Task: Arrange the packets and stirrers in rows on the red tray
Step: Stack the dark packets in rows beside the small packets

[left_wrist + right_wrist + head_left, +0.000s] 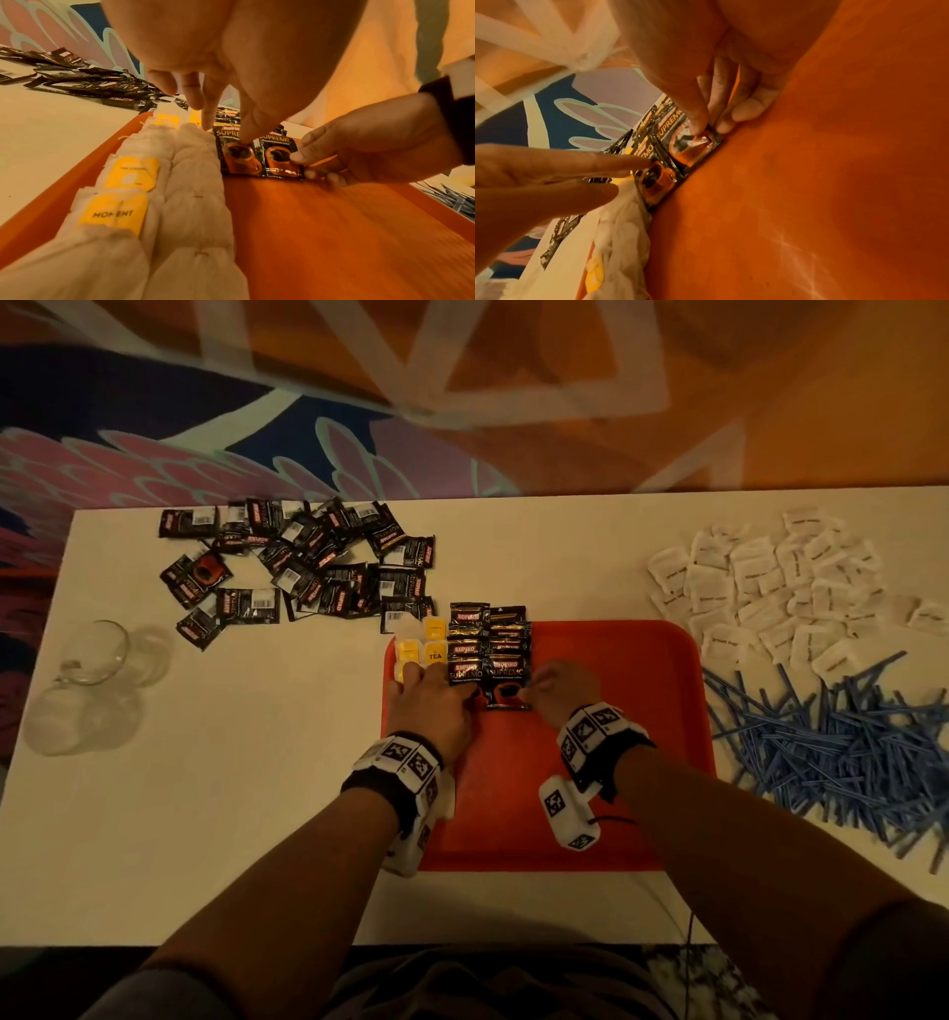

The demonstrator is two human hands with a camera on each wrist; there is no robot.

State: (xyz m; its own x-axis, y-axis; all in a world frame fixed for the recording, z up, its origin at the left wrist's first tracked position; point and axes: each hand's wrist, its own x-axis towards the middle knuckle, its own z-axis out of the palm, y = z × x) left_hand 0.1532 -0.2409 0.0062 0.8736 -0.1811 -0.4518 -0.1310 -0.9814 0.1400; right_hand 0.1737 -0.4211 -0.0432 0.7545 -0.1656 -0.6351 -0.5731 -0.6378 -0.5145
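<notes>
Black "KOPIKO SUPREMO" packets [488, 654], "TEA" tag [435, 654]

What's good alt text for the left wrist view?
A left hand presses a fingertip on a black coffee packet on the red tray, while the right hand pinches the neighbouring packet. Two rows of tea bags lie alongside.

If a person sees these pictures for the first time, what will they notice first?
Probably the red tray at centre, where the left hand and right hand press on black coffee packets set in rows. Blue stirrers lie piled right of the tray.
</notes>
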